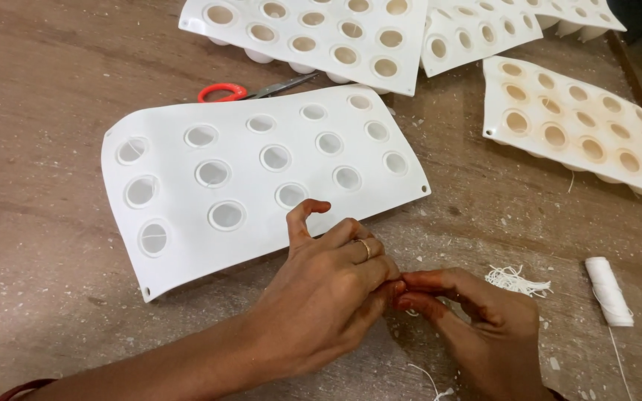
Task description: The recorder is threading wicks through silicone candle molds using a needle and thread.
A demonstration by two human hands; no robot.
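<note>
In the head view we see our left hand (328,286) and right hand (477,323) meeting low in the centre of the frame, fingertips pinched together. What they nip is too small to tell; it may be a bit of thin white thread. The left hand's index finger is raised and curled just beside the lower edge of the white flexible mould sheet with round cavities (261,178), which lies tilted across the middle of the brown wooden table (39,74).

To the right of the right hand sits a loose pile of short white thread pieces (518,280), and further right a small spool of white thread (608,290). Scissors with orange handles (239,91) lie just above the sheet. Three more white mould trays with cream-filled cavities (566,126) line the top and upper right of the frame.
</note>
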